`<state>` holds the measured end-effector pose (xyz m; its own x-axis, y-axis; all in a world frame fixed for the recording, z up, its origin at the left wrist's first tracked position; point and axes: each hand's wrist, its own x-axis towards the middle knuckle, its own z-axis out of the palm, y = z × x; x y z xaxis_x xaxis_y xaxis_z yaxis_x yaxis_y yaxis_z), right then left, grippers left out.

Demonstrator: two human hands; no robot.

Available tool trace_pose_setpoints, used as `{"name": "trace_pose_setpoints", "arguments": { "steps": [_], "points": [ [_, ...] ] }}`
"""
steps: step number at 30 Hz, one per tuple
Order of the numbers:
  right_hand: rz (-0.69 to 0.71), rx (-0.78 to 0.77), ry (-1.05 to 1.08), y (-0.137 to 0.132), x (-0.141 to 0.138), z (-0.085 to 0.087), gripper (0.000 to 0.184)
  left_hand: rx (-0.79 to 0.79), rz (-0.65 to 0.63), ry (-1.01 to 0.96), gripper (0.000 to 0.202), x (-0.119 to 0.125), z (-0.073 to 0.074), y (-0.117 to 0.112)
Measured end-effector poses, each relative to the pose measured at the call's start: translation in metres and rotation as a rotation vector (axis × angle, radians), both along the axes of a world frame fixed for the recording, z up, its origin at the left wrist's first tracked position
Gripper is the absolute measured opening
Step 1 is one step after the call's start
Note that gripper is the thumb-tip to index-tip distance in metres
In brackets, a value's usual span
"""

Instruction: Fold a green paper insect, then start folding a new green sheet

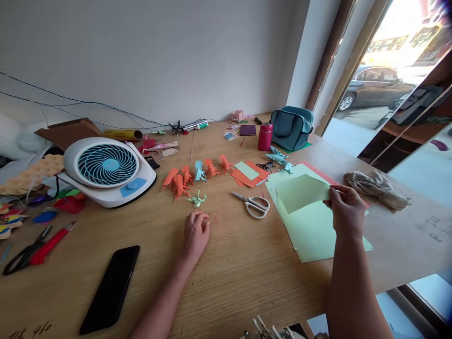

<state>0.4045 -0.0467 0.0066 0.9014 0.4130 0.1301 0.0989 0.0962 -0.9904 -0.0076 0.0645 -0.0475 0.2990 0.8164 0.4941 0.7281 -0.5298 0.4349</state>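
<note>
My right hand [345,207] pinches the edge of a small pale green sheet of paper [304,192], holding it over a stack of larger pale green sheets [319,238]. My left hand [197,231] rests on the table with loosely bent fingers and nothing visible in it. Just beyond it lies a small green origami figure [197,199]. Several orange origami figures [179,187] stand farther back, with a light blue one [199,171] among them. White-handled scissors [257,207] lie between my hands.
A white fan [108,165] stands at the left, with a black phone [111,288] nearer me. Orange paper pieces [261,174], a pink bottle [265,136] and a teal bag [292,127] are farther back. A crumpled cloth [377,188] lies right of the stack.
</note>
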Motion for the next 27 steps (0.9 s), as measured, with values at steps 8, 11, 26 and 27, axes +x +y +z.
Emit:
{"name": "trace_pose_setpoints", "arguments": {
  "steps": [8,11,26,27],
  "points": [
    [0.449,0.178,0.327,-0.013,-0.085,0.009,0.031,0.067,-0.227,-0.077,0.061,0.038,0.010,-0.051],
    [0.626,0.089,0.360,-0.034,-0.132,-0.007,0.031,0.104,-0.263,-0.016,0.078,0.041,0.016,-0.065],
    [1.159,-0.204,0.110,-0.077,-0.217,-0.034,0.025,0.411,-0.177,-0.044,0.062,0.007,0.023,-0.095],
    [1.170,-0.225,0.061,-0.079,-0.215,-0.035,0.024,0.422,-0.174,-0.058,0.064,0.005,0.024,-0.094]
  ]
}}
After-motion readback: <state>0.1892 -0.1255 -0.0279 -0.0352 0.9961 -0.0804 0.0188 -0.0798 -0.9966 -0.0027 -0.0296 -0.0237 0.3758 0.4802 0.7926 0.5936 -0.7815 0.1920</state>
